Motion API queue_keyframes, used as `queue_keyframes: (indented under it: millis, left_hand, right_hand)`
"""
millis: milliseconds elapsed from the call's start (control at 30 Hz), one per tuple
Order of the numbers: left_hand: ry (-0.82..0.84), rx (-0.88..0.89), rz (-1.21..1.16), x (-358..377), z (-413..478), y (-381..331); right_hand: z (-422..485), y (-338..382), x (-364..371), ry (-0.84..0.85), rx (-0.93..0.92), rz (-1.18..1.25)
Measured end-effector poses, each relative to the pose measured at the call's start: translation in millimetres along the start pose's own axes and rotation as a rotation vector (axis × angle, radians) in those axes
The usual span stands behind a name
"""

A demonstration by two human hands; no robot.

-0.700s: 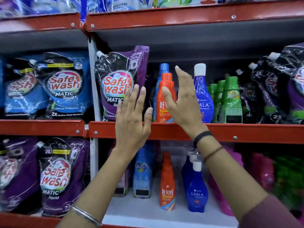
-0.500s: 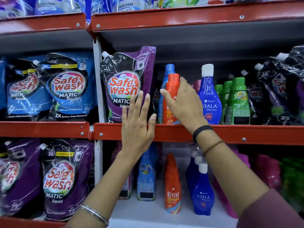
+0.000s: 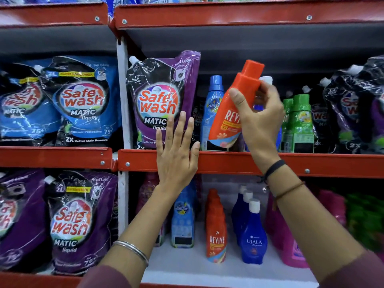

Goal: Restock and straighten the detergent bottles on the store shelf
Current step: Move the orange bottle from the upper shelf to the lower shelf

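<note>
Up on the middle red shelf (image 3: 228, 161), the right hand (image 3: 259, 119) has its grip closed around the neck of an orange Revive bottle (image 3: 230, 113), which leans to the right with its bottom just at the shelf edge. Beside it stands a light blue bottle (image 3: 212, 104). The left hand (image 3: 176, 154) is open and flat, fingers spread, holding nothing, in front of a purple Safewash pouch (image 3: 160, 96)
</note>
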State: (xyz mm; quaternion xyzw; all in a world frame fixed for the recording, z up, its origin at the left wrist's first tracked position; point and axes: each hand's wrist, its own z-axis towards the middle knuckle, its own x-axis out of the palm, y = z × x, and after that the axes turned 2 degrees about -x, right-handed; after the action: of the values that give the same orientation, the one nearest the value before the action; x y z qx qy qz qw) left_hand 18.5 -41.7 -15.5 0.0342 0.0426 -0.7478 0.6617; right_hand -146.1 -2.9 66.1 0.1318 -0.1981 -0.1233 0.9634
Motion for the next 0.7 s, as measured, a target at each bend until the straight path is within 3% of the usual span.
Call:
queue_keyframes:
  millis: [267,700]
  left_hand:
    - [-0.01,0.0,0.025,1,-2,-4]
    - [-0.013,0.004,0.04,9,-10,-12]
  right_hand:
    - [-26,14,-41,0.1,0.069,0.095]
    - [-156,-60,-82,0.421,0.323,-0.086]
